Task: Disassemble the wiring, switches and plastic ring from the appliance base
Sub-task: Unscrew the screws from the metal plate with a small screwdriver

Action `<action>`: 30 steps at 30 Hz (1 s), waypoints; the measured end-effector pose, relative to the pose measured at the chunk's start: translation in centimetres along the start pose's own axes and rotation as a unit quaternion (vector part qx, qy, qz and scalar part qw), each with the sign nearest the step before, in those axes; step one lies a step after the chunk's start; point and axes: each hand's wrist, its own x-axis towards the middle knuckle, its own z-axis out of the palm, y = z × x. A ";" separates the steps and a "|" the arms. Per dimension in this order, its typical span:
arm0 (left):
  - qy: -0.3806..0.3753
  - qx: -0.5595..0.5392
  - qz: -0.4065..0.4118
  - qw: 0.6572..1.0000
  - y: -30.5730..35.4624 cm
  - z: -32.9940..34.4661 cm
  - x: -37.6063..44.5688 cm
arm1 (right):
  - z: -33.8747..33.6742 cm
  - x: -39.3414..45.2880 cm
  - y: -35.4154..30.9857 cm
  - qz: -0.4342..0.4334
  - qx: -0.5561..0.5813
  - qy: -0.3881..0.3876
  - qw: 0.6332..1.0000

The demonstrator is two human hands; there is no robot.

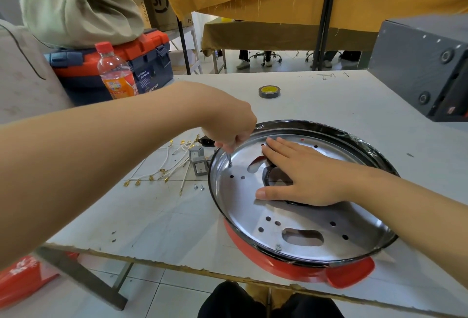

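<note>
Head cam view, only one angle here. The round appliance base (298, 239), a shiny metal pan with a black rim sitting in a red plastic shell, is on the white worktable (157, 213), toward the near right edge, with a red handle tab sticking out at the near side. The metal plate has a bunch of small round holes and a couple of oblong cutouts.

The left hand (228, 125) comes in from the left with its fingers curled tight around a slim metal screwdriver (229, 158), the tip standing on a small screw (230, 165) at the left side of the plate. The right hand (301, 175) lies flat on the middle of the plate, fingers straight and pressing down, not wrapped around anything. Under the palm there's a black plastic ring (267, 178) around the centre opening, mostly covered by the hand. Another screw (278, 247) sits in the plate on the near side.

Just left of the base on the table: a loose bundle of white wires with brass crimp terminals (162, 170), two grey rocker switches (198, 163) right beside the rim, a black socket part (206, 142) just beyond them, and two loose screws (198, 187) near the wire ends.

Farther back on the table there's a roll of black tape with a yellow core (269, 91), and a grey metal box (425, 64) at far right. Off the table at far left: an orange soda bottle with a red cap (115, 74), a blue and orange toolbox (141, 61) and a pale green cloth bag (78, 6) on top of it.
</note>
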 end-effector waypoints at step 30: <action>0.024 0.056 -0.010 0.998 0.4 0.4 -0.3 | -0.1 -0.2 -0.2 0.002 0.000 -0.002 1.000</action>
